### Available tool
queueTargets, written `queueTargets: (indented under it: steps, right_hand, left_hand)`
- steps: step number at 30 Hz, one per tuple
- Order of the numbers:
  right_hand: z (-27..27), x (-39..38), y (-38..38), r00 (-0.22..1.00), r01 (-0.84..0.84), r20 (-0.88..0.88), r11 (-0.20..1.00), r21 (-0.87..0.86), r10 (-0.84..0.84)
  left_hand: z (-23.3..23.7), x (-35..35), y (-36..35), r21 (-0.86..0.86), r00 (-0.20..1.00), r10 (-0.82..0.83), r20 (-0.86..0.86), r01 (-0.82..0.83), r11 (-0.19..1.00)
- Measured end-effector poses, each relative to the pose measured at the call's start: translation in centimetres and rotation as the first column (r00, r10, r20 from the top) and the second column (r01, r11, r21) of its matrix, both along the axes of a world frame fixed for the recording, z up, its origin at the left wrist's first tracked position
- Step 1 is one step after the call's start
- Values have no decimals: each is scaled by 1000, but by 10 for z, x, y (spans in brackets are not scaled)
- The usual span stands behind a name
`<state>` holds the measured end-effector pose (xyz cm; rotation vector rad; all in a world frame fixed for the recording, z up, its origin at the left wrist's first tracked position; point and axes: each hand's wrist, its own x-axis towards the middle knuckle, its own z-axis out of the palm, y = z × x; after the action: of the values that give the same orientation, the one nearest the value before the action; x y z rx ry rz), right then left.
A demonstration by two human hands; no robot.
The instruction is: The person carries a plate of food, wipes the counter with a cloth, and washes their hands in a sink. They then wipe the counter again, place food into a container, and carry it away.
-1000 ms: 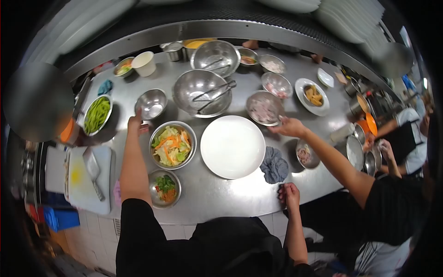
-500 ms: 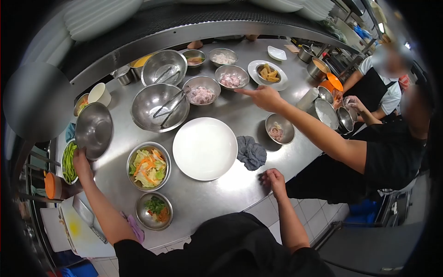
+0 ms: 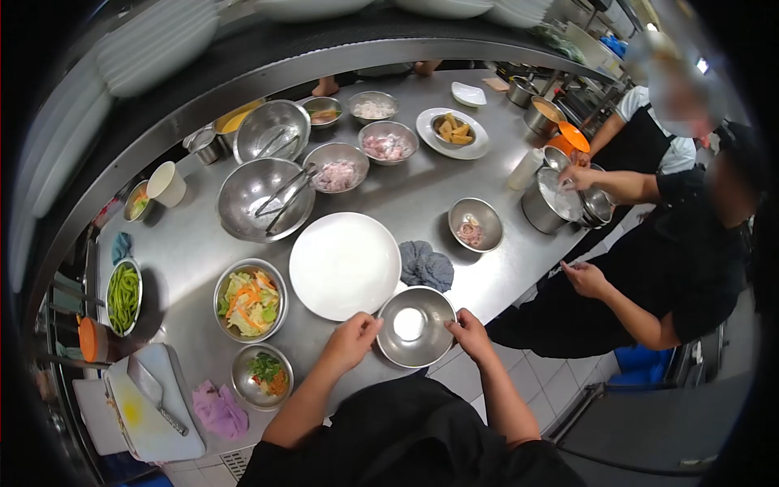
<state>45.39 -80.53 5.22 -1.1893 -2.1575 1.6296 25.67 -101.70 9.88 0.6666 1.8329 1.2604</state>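
Note:
An empty steel mixing bowl (image 3: 416, 326) is in front of my body, at the near edge of the steel table. My left hand (image 3: 354, 339) is closed at its left rim, and my right hand (image 3: 471, 334) pinches the right rim. Just beyond it lie a large white plate (image 3: 345, 266) and a crumpled grey cloth (image 3: 426, 266). Left of the plate stands a bowl of cut cabbage and carrot (image 3: 251, 302). Nearer me is a smaller bowl with green herbs and orange shreds (image 3: 262, 377).
Two large steel bowls (image 3: 264, 199) with tongs stand at the back left, beside bowls of pale pink raw pieces (image 3: 388, 144). Green beans (image 3: 123, 299) and a cutting board with a cleaver (image 3: 154, 398) are at left. A co-worker's hand (image 3: 578, 177) reaches into a pot (image 3: 552, 201) at right.
My left hand has carried the steel bowl from the far left to the front of my body. My right hand has come to its rim. The co-worker's pointing arm has drawn back right.

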Motion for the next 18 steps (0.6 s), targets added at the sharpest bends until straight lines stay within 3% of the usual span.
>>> queueTargets:
  steps: [1, 3, 8, 10, 11, 13, 14, 18]
  right_hand:
    - [-4, 12, 3, 1000, 17, 0, 1000, 2, -17]
    - [-3, 34, 5, 982, 167, -46, 959, -231, -182]
    - [-13, 71, 17, 930, 300, -164, 938, -173, -328]
    - [2, 78, 18, 902, 346, -193, 915, -210, -385]
    - [11, 80, 19, 883, 359, -221, 899, -250, -414]
    - [20, 86, 25, 860, 400, -233, 884, -242, -453]
    - [22, 89, 31, 835, 419, -263, 868, -265, -483]
    - [40, 85, 66, 769, 445, -347, 840, -311, -536]
  left_hand:
    - [-2, 6, 0, 2, 1000, -17, 0, 17, 1000]
    - [-3, 14, -1, -9, 987, -96, 131, 98, 995]
    - [-3, 26, 15, -53, 966, -154, 206, 168, 984]
    - [-4, 28, 32, -46, 959, -252, -125, 248, 968]
    - [0, 31, 44, -39, 952, -279, -126, 276, 960]
    - [11, 38, 74, 172, 891, -186, -414, 278, 945]
    - [5, 36, 92, 186, 792, -151, -591, 316, 930]
    - [-13, 34, 156, 64, 583, -118, -804, 282, 957]
